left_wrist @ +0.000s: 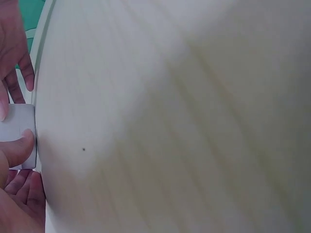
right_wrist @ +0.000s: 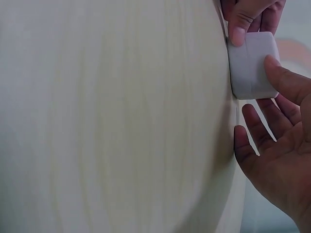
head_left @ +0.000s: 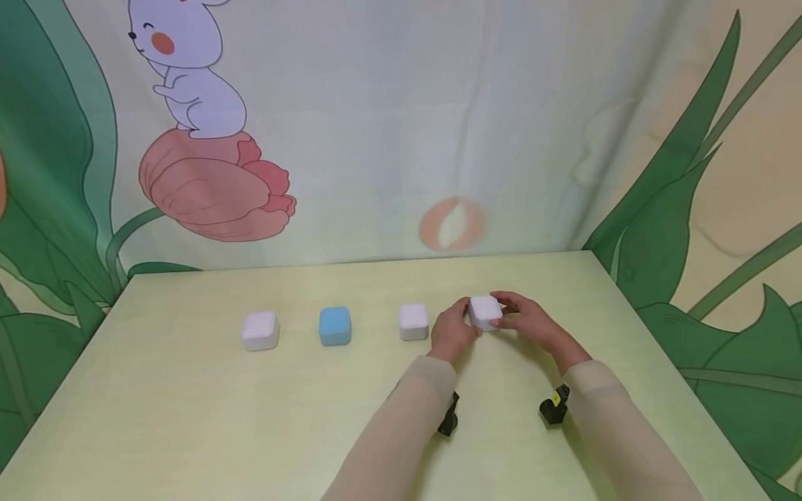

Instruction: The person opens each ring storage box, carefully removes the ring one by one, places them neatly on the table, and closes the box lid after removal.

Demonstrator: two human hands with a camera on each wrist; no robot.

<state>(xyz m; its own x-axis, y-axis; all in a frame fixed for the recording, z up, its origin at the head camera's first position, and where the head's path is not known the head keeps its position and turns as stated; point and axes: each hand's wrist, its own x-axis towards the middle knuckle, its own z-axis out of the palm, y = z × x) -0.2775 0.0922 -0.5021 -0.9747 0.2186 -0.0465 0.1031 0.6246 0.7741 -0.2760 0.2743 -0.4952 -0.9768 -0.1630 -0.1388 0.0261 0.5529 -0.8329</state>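
Note:
A white rounded cube [head_left: 485, 310] is held between both hands at the right end of a row of cubes. My left hand [head_left: 452, 333] grips its left side, the thumb low on the near face. From the right, my right hand [head_left: 532, 324] pinches the same cube, its thumb on the near face and fingers reaching behind. In the right wrist view, both thumbs lie against the face of the white cube [right_wrist: 252, 65]; the right hand's lower fingers spread off it. Just left of my left hand sits another white cube [head_left: 413, 322].
Farther left on the pale wood-grain table [head_left: 188, 424] stand a blue cube [head_left: 335, 326] and a white cube [head_left: 260, 331]. Behind the table hangs a printed curtain [head_left: 351, 174]. Small black devices [head_left: 554, 412] sit at the wrists.

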